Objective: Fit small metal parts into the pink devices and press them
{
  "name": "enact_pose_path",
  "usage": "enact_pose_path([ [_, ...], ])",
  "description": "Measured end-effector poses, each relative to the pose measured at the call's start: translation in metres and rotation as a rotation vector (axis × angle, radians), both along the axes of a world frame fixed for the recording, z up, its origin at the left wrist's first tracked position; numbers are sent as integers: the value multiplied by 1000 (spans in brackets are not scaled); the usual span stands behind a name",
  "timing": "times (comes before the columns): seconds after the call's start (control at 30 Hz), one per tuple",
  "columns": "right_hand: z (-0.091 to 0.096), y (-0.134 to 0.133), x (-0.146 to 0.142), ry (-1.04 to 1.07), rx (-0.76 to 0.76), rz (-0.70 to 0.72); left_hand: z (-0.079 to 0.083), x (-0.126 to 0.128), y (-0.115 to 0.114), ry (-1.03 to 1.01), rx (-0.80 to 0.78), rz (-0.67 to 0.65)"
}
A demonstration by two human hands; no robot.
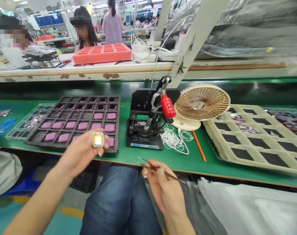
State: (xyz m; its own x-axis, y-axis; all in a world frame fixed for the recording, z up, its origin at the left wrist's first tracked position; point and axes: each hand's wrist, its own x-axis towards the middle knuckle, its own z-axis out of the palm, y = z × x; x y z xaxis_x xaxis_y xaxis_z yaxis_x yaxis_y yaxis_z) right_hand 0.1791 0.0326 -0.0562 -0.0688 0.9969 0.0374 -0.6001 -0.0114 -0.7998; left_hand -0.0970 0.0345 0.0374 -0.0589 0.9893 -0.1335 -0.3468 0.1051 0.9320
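Observation:
My left hand [82, 151] pinches a small square part with a yellow centre [98, 139] just in front of the black foam tray [72, 143]. That tray holds several purple parts [83, 125] in its pockets. My right hand [163, 186] grips thin metal tweezers [153, 165], their tips pointing left toward the part, over the bench's front edge. A black hand press with a red-handled lever [168, 106] stands on the green bench right of the tray.
A beige desk fan [202, 102] and tangled white cord [174, 138] lie beside the press, with an orange stick [199, 146]. Beige compartment trays [256, 140] fill the right. A clear tray [23, 122] sits far left. Other people work beyond a red tray [101, 53].

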Motion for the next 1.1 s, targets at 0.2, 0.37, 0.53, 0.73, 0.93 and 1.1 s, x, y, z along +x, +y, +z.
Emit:
enact_pose_path([
  [0.2, 5, -22, -5, -422, 416, -146, -39, 88, -47, 82, -142, -129],
  [0.37, 1, -26, -10, -539, 584, -172, -51, 101, -53, 178, -165, -167],
  [0.53, -9, -27, -15, -542, 674, -165, -60, 100, -57, 264, -139, -189],
  [0.73, -9, -28, -14, -559, 667, -181, -62, 101, -56, 284, -150, -195],
  [0.93, -10, -31, -9, -617, 669, -161, -62, 100, -57, 404, -163, -185],
  [1.1, -18, -33, -7, -610, 681, -139, -62, 100, -55, 332, -170, -188],
])
